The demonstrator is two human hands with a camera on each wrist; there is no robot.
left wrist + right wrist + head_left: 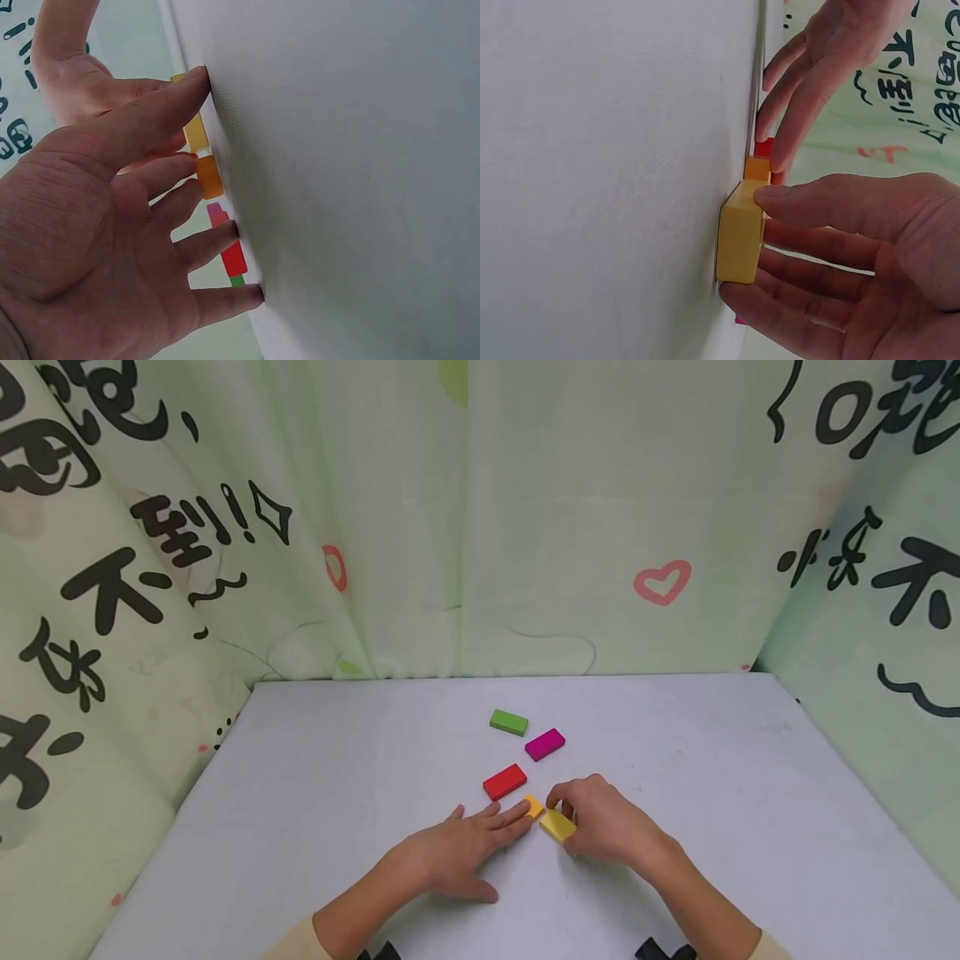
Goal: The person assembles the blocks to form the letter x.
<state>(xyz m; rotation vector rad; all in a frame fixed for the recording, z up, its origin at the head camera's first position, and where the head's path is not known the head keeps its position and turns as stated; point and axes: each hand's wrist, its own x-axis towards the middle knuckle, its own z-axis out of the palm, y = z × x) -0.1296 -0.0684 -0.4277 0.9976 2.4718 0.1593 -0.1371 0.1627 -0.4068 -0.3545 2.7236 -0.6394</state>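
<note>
Left hand (459,853): fingers straight, spread, touching orange block (536,807)
Right hand (606,820): thumb and fingers pinch yellow block (557,827)
Yellow block: on white table (337,760), just beside orange block

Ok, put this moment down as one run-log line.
left hand: touching orange block | right hand: gripping yellow block | farther out on white tabletop: red block, magenta block, green block

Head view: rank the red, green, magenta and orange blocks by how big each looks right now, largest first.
1. Red block
2. Magenta block and green block: too alike to rank
3. Orange block: smallest visible area, partly covered by the left hand
</note>
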